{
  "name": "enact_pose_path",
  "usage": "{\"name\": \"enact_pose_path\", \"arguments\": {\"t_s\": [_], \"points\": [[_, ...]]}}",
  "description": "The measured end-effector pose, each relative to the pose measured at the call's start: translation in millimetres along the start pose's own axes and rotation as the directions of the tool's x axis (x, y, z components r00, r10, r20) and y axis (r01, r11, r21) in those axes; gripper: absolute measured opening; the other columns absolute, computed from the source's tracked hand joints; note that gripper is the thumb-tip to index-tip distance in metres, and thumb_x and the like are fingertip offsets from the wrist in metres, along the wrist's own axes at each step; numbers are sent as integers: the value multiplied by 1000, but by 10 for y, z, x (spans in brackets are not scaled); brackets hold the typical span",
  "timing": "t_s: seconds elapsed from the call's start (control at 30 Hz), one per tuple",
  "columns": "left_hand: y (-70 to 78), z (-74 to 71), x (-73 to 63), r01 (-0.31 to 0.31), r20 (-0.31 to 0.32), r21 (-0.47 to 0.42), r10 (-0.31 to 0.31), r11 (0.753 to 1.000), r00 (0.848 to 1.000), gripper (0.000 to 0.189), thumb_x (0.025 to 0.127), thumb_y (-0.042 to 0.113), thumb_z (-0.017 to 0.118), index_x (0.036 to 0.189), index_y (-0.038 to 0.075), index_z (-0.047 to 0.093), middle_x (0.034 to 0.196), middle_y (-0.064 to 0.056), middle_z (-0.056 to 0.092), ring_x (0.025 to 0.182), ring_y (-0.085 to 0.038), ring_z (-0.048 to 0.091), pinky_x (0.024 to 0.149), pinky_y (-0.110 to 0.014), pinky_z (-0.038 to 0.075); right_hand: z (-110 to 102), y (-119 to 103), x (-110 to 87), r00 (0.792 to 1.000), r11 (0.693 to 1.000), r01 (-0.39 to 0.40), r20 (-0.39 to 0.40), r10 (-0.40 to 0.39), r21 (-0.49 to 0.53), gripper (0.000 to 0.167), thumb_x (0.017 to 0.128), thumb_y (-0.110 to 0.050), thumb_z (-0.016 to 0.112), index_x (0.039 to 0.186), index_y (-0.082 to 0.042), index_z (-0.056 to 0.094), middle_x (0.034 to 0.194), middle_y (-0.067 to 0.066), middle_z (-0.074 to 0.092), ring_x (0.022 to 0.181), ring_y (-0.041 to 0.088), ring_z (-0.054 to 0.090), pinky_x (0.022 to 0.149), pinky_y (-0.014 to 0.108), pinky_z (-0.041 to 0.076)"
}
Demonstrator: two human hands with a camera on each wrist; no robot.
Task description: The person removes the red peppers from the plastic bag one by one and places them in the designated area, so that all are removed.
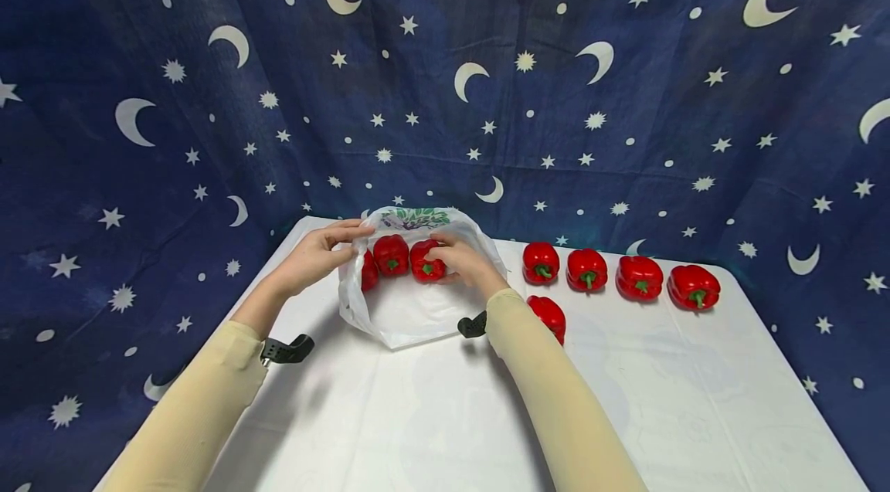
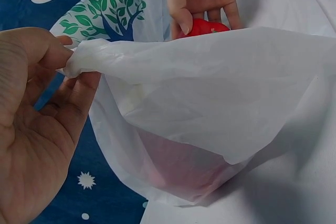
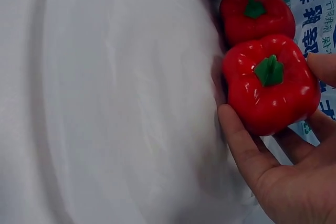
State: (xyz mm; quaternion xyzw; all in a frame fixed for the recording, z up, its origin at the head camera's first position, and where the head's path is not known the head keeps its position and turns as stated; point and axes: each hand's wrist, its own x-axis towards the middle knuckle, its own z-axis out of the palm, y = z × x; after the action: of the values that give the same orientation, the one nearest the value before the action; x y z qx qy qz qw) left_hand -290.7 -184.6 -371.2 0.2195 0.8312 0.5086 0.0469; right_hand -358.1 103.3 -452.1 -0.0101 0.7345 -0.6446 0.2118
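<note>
A white plastic bag (image 1: 417, 316) with a printed green tree lies on its side, its mouth facing me. My left hand (image 1: 314, 259) pinches the left edge of that mouth between thumb and fingers; the left wrist view shows the plastic bunched there. Inside the bag, my right hand (image 1: 467, 262) holds a red bell pepper (image 3: 270, 90) with a green stem, thumb on one side and fingers on the other. Beside it sits a second red pepper (image 1: 392, 256), and a third one (image 1: 368, 273) is partly hidden by the bag's left side.
Several more red peppers (image 1: 587, 270) stand in a row along the back right of the white table (image 1: 667, 399). Another pepper (image 1: 548, 317) lies nearer, partly covered by my right sleeve. A dark blue cloth (image 1: 417, 90) with moons and stars hangs behind the table.
</note>
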Motion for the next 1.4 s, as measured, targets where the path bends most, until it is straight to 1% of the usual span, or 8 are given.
{"name": "enact_pose_path", "arguments": {"t_s": [0.2, 0.37, 0.6, 0.73, 0.9, 1.03, 1.23, 1.4], "points": [[-17, -11, 3, -3, 2, -6, 3, 1000, 1000, 40, 100, 6, 61, 139, 6, 64, 157, -13, 43, 148, -32, 33, 116, -55, 32, 9, 10, -42, 999, 999, 38, 0, -38, 11, 73, 91, -17, 66, 158, -12, 39, 150, 14, 45, 129, 33, 51, 91, 50, 56], [-31, -22, 10, -6, 5, -4, 6, 1000, 1000, 40, 100, 6, 60, 140, 6, 64, 158, -13, 41, 149, -32, 32, 116, -55, 31, 6, -4, -132, 997, 998, 70, 13, -70, 3, 72, 93, -17, 66, 159, -12, 38, 152, 14, 43, 131, 35, 50, 93, 52, 55], [-53, -25, 12, -7, 11, -1, 7, 1000, 1000, 40, 101, 6, 60, 140, 7, 64, 158, -13, 42, 149, -33, 32, 117, -55, 30, 14, -23, -276, 995, 996, 87, 49, -88, 18, 71, 92, -14, 69, 157, -11, 41, 150, 15, 44, 128, 36, 52, 94, 54, 54], [-50, -24, 6, -10, 13, 4, 10, 1000, 1000, 40, 100, 6, 59, 140, 7, 64, 158, -13, 42, 149, -33, 32, 116, -55, 31, 18, -70, -390, 994, 996, 86, 65, -88, 25, 72, 90, -15, 72, 156, -11, 43, 151, 15, 42, 128, 37, 52, 93, 53, 55], [-45, -31, 8, -21, 19, 5, 21, 1000, 1000, 41, 100, 6, 59, 141, 7, 63, 159, -13, 40, 150, -31, 30, 116, -54, 31, 10, -132, -563, 994, 997, 73, 86, -73, 3, 72, 89, -17, 75, 155, -17, 46, 154, 12, 39, 131, 35, 50, 94, 51, 55], [-30, -38, 9, -34, 24, 16, 33, 999, 999, 41, 100, 6, 60, 141, 6, 63, 160, -14, 39, 150, -31, 30, 116, -55, 30, -9, -185, -735, 991, 996, 85, 108, -85, 2, 69, 90, -18, 74, 154, -21, 47, 155, 10, 39, 134, 33, 48, 96, 50, 54], [-40, -44, 17, -37, 20, 12, 36, 999, 999, 41, 100, 6, 60, 141, 6, 63, 160, -13, 40, 150, -29, 30, 116, -55, 30, -100, -238, -957, 988, 996, 88, 129, -89, 11, 71, 90, -19, 77, 155, -24, 47, 155, 9, 39, 135, 33, 46, 95, 46, 55], [-17, -45, -5, -36, 25, 15, 35, 999, 999, 41, 100, 6, 60, 141, 5, 62, 160, -14, 39, 150, -31, 29, 117, -57, 29, -212, -251, -1120, 988, 996, 94, 125, -95, 15, 75, 88, -19, 80, 155, -23, 47, 154, 8, 39, 135, 34, 46, 92, 45, 56]]}}
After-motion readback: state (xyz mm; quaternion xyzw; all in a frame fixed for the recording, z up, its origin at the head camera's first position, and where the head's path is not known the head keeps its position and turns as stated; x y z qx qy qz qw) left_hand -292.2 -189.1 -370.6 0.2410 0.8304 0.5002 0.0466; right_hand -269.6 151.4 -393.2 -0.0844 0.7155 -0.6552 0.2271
